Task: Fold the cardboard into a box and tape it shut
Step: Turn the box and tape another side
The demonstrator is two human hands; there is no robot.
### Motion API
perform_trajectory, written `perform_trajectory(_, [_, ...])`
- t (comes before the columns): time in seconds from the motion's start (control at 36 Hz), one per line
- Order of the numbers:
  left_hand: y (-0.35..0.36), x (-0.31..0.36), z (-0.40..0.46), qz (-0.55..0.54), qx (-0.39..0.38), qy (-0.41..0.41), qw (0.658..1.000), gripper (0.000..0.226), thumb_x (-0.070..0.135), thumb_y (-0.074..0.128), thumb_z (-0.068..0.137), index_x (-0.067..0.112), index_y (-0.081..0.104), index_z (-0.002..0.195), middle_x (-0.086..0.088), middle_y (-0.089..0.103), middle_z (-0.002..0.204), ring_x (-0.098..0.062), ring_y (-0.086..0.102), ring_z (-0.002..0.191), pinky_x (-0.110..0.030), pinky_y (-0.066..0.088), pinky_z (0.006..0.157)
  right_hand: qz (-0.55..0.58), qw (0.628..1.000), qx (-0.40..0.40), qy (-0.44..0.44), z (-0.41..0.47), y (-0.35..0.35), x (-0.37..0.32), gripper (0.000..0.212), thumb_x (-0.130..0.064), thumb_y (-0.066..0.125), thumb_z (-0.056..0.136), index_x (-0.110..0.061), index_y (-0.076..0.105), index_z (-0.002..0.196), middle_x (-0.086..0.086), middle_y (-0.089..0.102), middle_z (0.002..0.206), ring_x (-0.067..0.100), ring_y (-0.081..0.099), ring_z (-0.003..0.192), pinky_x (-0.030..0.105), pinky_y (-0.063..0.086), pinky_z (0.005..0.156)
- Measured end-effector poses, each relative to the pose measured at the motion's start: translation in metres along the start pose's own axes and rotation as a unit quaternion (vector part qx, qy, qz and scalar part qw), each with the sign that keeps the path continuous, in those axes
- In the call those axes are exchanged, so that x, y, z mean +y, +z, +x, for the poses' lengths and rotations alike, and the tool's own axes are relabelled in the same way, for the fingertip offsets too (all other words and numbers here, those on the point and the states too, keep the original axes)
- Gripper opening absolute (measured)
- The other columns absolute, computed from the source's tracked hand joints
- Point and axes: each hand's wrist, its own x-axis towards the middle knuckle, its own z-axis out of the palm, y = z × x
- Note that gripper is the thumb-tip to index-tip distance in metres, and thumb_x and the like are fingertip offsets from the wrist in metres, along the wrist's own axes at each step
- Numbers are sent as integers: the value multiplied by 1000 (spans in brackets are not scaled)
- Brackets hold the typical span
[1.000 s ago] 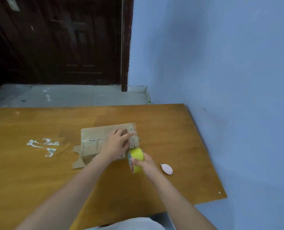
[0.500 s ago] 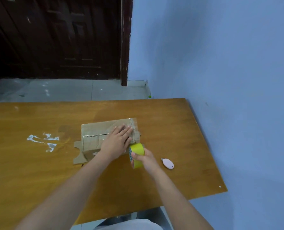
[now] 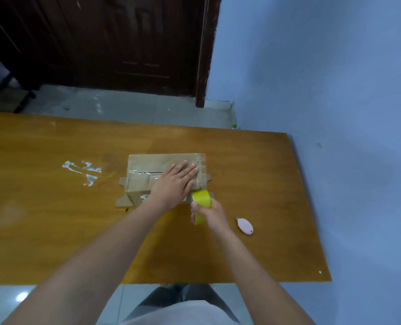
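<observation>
Box [image 3: 162,165] sits mid-table [image 3: 54,231], flaps folded. Left hand [image 3: 176,184] lies flat on top w/ straight fingers, prob. pinning flaps & tape end. Right hand [image 3: 208,213] grips tape roll [image 3: 201,202] at near edge (cutter [image 3: 244,225] just beside), prob. pulling strip taut.

Left hand [image 3: 174,185] flat on box [image 3: 152,164]; right hand [image 3: 210,213] grips tape [image 3: 201,202].

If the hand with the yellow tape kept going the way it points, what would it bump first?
Probably the box: the right hand with the tape points up at its near right corner, right beside the left hand.
</observation>
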Motion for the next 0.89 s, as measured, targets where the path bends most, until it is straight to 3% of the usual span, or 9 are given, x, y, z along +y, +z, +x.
perform_trajectory(0.19, [2, 4, -3, 18, -15, -39, 999, 48, 40, 19, 102, 31, 16, 149, 16, 16, 155, -9, 3, 146, -34, 2, 116, 11, 1000, 16, -22, -1, 4, 3, 20, 2, 62, 86, -13, 56, 74, 4, 55, 57, 7, 52, 39, 19, 45, 45])
perform_trajectory(0.36, [4, 3, -2, 20, -12, -45, 999, 48, 41, 20, 102, 32, 16, 149, 17, 15, 155, -8, 2, 145, -33, 2, 116, -1, 999, 19, -49, -3, 4, 10, 15, -6, 64, 87, -15, 57, 77, 2, 58, 60, 11, 54, 50, 23, 44, 56])
perform_trajectory(0.58, [3, 5, -4, 15, 4, -45, 999, 47, 38, 24, 102, 31, 19, 149, 16, 19, 154, -9, 5, 145, -33, 4, 117, 16, 997, 27, -71, 0, 7, 21, 16, -7, 66, 86, -17, 59, 75, 0, 59, 58, 7, 53, 46, 17, 43, 50])
perform_trajectory(0.72, [1, 5, -5, 13, -1, -44, 999, 47, 39, 23, 102, 31, 19, 149, 16, 18, 155, -8, 4, 145, -32, 3, 117, -3, 997, 24, -66, 2, 5, 22, 17, -13, 67, 86, -21, 60, 72, -7, 61, 57, 9, 56, 53, 22, 44, 56])
perform_trajectory(0.81, [2, 4, -4, 11, 1, -42, 999, 47, 38, 24, 102, 31, 19, 148, 16, 19, 154, -8, 5, 145, -32, 4, 117, -2, 998, 28, -61, 3, 6, 22, 18, -13, 67, 86, -23, 61, 72, -11, 62, 54, 5, 56, 52, 18, 44, 55])
perform_trajectory(0.89, [4, 1, -4, 11, 9, -36, 999, 47, 38, 25, 102, 30, 21, 148, 15, 21, 154, -9, 7, 145, -33, 6, 117, -9, 998, 40, -51, 6, 9, 24, 10, -16, 68, 85, -21, 63, 78, -9, 64, 63, 12, 59, 65, 28, 46, 65])
